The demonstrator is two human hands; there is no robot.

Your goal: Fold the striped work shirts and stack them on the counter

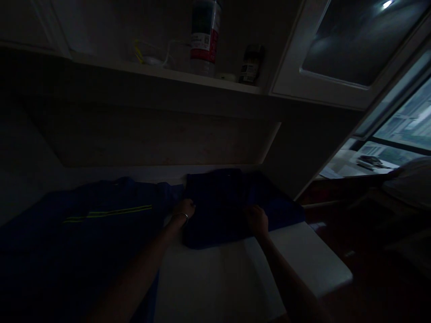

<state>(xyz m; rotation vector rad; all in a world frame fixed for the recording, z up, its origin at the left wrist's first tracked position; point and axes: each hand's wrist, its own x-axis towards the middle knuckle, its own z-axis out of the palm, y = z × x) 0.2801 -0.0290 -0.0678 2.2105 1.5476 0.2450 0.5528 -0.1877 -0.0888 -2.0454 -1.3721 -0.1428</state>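
The dark blue cloth [218, 215] is lying at twelve o'clock, its long axis running from nine to three. My left hand [184, 208] is resting at its nine-o'clock edge, my right hand [257, 220] nearer its middle; whether the curled fingers are pinching it, I cannot tell.

One camera, worn on the person's head, is looking forward and down from the near side of the white tabletop [208, 278], sitting close above it. Its wide view is taking in the left hand [184, 208] and right hand [258, 220] over the tabletop, the shelf [134, 68] above the tabletop's far side, and the window [404, 125] beyond the tabletop's right end.
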